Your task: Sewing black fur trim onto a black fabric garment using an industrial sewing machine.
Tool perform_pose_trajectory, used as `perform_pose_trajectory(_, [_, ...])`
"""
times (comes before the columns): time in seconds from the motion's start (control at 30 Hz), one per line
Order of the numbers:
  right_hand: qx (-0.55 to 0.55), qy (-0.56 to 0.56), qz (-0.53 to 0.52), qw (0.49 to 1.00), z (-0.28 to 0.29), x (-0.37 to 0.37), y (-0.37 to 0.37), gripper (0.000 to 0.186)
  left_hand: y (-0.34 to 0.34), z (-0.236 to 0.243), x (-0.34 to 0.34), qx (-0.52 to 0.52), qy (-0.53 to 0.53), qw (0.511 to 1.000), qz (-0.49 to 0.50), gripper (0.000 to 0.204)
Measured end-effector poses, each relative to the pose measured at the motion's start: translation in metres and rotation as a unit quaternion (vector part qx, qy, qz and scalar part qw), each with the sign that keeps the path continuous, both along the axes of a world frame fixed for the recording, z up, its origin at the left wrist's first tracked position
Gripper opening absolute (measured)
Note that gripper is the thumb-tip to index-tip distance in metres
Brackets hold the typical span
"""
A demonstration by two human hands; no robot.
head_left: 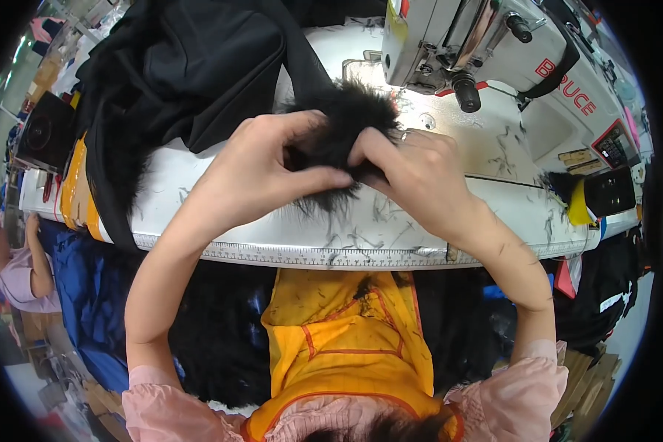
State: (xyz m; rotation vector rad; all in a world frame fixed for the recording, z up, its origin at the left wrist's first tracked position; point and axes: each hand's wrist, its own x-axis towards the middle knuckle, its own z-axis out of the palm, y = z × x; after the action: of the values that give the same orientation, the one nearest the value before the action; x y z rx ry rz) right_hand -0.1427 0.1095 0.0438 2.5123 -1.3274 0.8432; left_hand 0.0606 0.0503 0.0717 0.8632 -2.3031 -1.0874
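Note:
My left hand [272, 166] grips black fluffy fur trim [346, 110], its thumb stretched along the lower side and its fingertips partly buried in the fibres. My right hand [412, 169] pinches the same fur with curled fingers, just right of my left thumb. The fur lies over the white sewing table [169, 221] in front of the sewing machine [464, 44], with black cloth [184, 66] running into it from the upper left. Loose dark wisps are scattered on the tabletop and the machine bed.
A black speaker [40, 132] stands at the left, and a dark device [611, 191] at the right. A ruler strip [287, 254] runs along the front edge. Another person [29, 272] is at the far left beside blue fabric [88, 295].

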Motion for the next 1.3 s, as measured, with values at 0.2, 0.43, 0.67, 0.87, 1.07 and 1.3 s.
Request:
perform_pose_trajectory(0.2, [0.027, -0.037, 0.009, 0.999, -0.012, 0.0, 0.002, 0.025, -0.002, -0.023, -0.002, -0.02, 0.024, 0.999, 0.019, 0.041])
perform_pose_trajectory(0.43, [0.122, -0.079, -0.073, 0.987, -0.041, -0.065, -0.013, 0.027, -0.03, -0.07, -0.012, -0.537, -0.109, 0.837, 0.001, 0.013])
perform_pose_trajectory(0.67, [0.142, -0.156, -0.098, 0.972, -0.093, -0.137, -0.089, 0.031, -0.132, -0.089, -0.097, -0.543, 0.021, 0.839, -0.033, 0.013])
perform_pose_trajectory(0.87, [0.168, 0.194, -0.084, 0.963, -0.105, -0.158, -0.095, 0.016, -0.127, -0.085, -0.1, -0.466, -0.052, 0.881, -0.059, 0.02])
perform_pose_trajectory(1.07, [0.03, 0.166, 0.047, 0.985, -0.06, -0.127, -0.035, 0.033, -0.065, -0.072, -0.067, -0.42, -0.024, 0.899, -0.121, 0.023])
perform_pose_trajectory(1.3, [0.054, 0.12, 0.001, 0.991, -0.048, -0.105, -0.025, 0.043, -0.051, -0.073, -0.079, -0.577, -0.053, 0.804, -0.133, 0.027])
